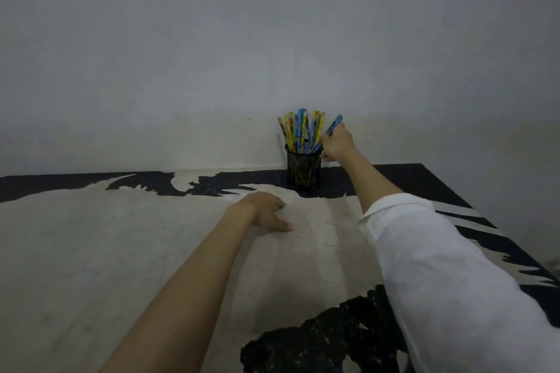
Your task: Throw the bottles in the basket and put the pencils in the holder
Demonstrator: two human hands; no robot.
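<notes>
Plain grey wall [212,39] behind, and a table [91,251] that's pale beige with torn-looking black patches along the far edge and the near right corner. At the back, right up near the wall, a black mesh holder [304,169] stands upright on one of the black patches, stuffed with yellow and blue pencils [298,130] all fanned out at the top.

The right hand [338,144] is stretched out to the holder's right side, fingers pinched around a blue pencil [333,126] that leans at an angle, its lower end down at the holder's rim and its top poking out above the hand. White sleeve [439,266] is pushed up past the forearm.

The left hand [266,210] lies palm down on the beige part of the table, nearer than the holder and a bit left of it, fingers loosely spread, not gripping anything. That arm is bare.
</notes>
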